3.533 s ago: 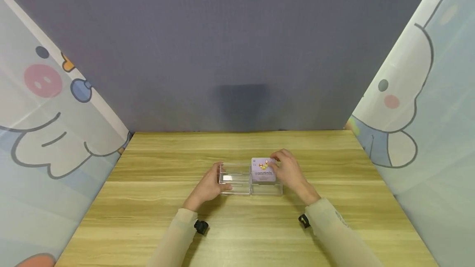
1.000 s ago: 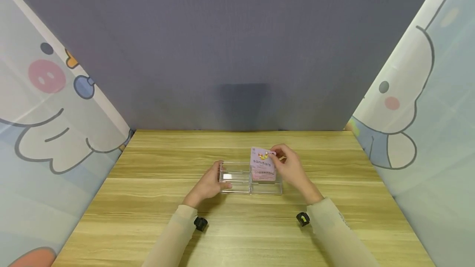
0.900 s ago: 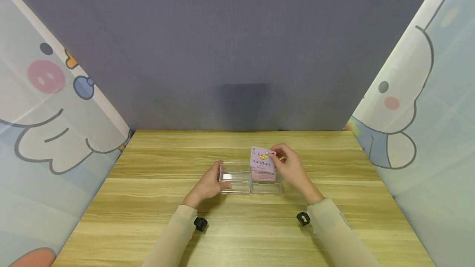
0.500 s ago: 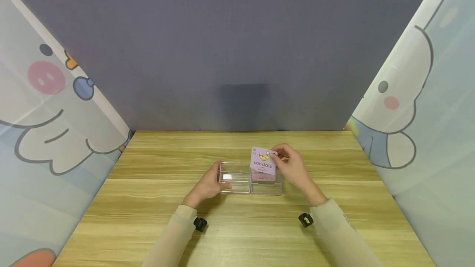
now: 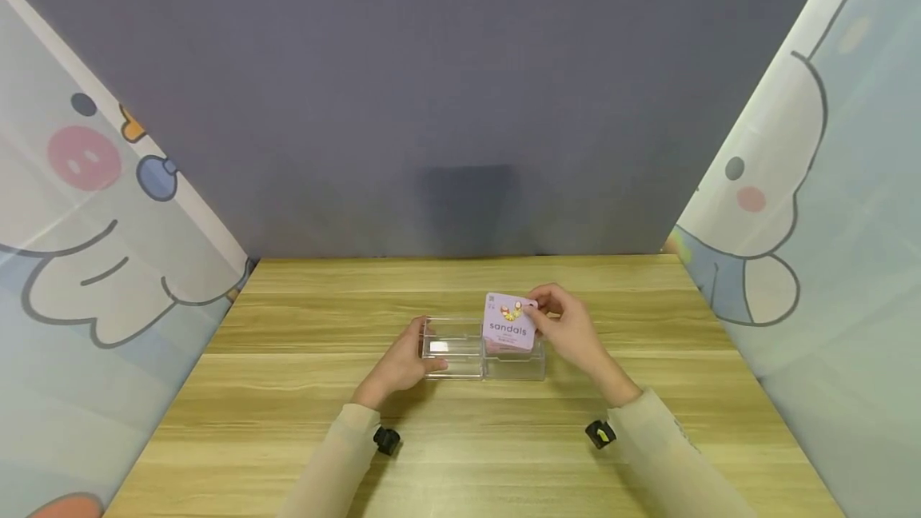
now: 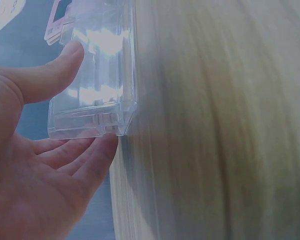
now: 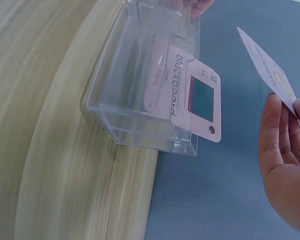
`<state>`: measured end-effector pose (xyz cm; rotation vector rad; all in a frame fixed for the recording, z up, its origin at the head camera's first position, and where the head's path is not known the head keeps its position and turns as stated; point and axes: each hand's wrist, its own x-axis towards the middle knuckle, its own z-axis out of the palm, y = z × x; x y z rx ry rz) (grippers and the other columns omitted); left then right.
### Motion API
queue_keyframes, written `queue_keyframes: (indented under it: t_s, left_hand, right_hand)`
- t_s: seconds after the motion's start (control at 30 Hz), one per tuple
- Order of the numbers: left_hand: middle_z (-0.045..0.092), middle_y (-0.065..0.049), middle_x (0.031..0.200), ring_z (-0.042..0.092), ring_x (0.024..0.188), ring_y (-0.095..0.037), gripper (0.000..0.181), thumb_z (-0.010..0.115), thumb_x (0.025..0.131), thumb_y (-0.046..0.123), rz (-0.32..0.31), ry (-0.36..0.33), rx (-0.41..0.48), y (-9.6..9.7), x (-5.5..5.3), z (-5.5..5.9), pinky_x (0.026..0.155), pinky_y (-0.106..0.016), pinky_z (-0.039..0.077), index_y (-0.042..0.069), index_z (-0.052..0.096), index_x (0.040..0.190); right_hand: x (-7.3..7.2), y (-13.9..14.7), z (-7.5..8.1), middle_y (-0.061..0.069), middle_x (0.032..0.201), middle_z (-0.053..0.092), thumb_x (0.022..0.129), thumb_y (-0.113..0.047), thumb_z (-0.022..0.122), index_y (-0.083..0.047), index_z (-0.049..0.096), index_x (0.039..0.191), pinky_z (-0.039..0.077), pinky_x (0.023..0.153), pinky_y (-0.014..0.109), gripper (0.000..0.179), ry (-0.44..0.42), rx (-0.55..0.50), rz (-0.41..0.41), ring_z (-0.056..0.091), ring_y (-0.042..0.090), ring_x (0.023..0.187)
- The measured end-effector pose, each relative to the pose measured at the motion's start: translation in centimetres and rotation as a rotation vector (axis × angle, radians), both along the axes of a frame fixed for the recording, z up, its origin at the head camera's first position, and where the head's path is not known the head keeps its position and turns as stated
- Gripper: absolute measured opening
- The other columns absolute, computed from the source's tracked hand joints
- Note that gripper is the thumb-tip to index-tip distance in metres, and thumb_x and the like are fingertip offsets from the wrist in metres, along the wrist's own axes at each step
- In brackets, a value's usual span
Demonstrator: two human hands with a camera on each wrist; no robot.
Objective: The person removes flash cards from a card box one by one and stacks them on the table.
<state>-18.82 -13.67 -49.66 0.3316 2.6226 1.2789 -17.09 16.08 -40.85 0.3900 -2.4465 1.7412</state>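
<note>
My left hand [image 5: 399, 362] grips the left end of a clear plastic holder [image 5: 453, 348] that stands on the table. In the left wrist view its thumb [image 6: 65, 65] lies over the holder's front and the fingers curl against its end. My right hand [image 5: 572, 334] pinches the upper right corner of a lilac "sandals" flash card [image 5: 508, 324] between thumb and fingers. That card is lifted apart from the holder, as the right wrist view shows. A "blackboard" flash card [image 7: 180, 85] stands in the holder's right section, its top sticking out.
The wood-grain table [image 5: 460, 446] lies under the holder. A dark grey panel [image 5: 460, 102] rises behind it, with cartoon-printed curtains on the left [image 5: 79, 262] and right [image 5: 849, 262]. Each wrist bears a small black device.
The "sandals" card has come up out of the holder's right section in my right hand. In the last half second it has dropped slightly towards me. My left hand has kept its grip.
</note>
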Motion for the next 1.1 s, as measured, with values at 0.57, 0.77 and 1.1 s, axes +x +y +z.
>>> queue_keyframes:
  t_s: [0.57,0.77,1.1]
  left_hand:
    - [0.055,-0.016,0.14,0.055,0.124,-0.037,0.09,0.082,0.088,0.021,-0.002,-0.005,0.007,0.0,0.0,0.0,0.104,-0.054,0.047,-0.003,0.027,0.155]
    - [0.055,-0.016,0.139,0.055,0.124,-0.036,0.09,0.083,0.087,0.022,0.003,0.003,0.0,0.0,-0.1,0.1,0.104,-0.053,0.047,-0.002,0.028,0.154]
    - [0.056,-0.017,0.139,0.056,0.123,-0.037,0.089,0.082,0.087,0.022,0.003,0.003,-0.004,0.0,0.1,0.1,0.105,-0.055,0.047,-0.002,0.029,0.154]
  right_hand:
    - [-0.6,1.1,-2.7,0.014,0.087,0.064,0.094,0.0,0.07,0.0,0.066,0.107,0.058,0.055,0.03,0.013,0.016,-0.018,0.068,0.063,0.021,0.073]
    - [-0.3,1.0,-2.5,0.014,0.087,0.065,0.094,0.003,0.069,0.002,0.066,0.109,0.06,0.057,0.037,0.015,0.001,-0.019,0.076,0.063,0.019,0.072]
    - [0.2,1.2,-3.0,0.015,0.089,0.066,0.094,0.003,0.068,0.003,0.065,0.11,0.061,0.059,0.042,0.016,-0.053,-0.015,0.077,0.064,0.019,0.074]
